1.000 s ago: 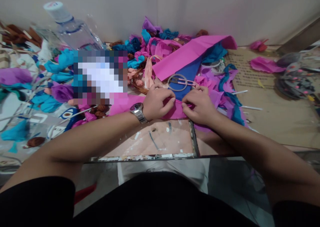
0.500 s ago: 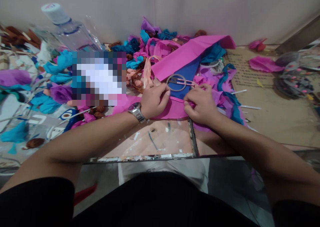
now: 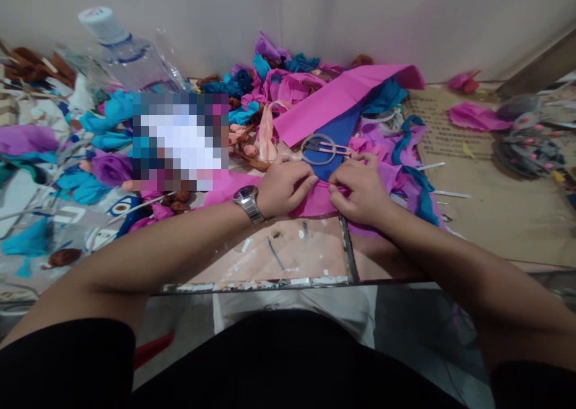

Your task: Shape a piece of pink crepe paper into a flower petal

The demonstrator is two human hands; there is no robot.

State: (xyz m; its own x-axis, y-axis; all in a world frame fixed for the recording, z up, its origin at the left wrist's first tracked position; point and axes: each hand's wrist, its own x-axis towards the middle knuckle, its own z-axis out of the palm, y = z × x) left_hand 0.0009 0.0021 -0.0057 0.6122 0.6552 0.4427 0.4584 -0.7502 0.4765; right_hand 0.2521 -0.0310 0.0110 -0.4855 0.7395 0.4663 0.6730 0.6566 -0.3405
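My left hand [image 3: 288, 187], with a metal watch [image 3: 248, 203] on its wrist, lies palm down over a pink sheet, apparently crepe paper [image 3: 317, 202]. Its fingers are curled, with thumb and forefinger at the folded upper edge. Close beside it, my right hand [image 3: 359, 188] pinches the same folded edge; its fingertips are partly hidden. Just beyond both hands, a grey ring [image 3: 306, 159] and a slim, pinkish metal tool [image 3: 342, 150] rest on a dark blue sheet [image 3: 344, 127]. A larger pink sheet [image 3: 342, 97] slants across the blue one.
Crumpled teal [image 3: 112, 112], purple and brown paper pieces crowd the left and back. A clear bottle [image 3: 130, 61] with a white cap stands behind a blurred patch. Cardboard [image 3: 477, 223] and a dark mesh bundle [image 3: 524, 139] lie right. The worn table edge [image 3: 288, 283] is nearest me.
My left hand has moved slightly right, narrowing the gap to my right hand along the folded pink edge. My right hand has barely shifted.
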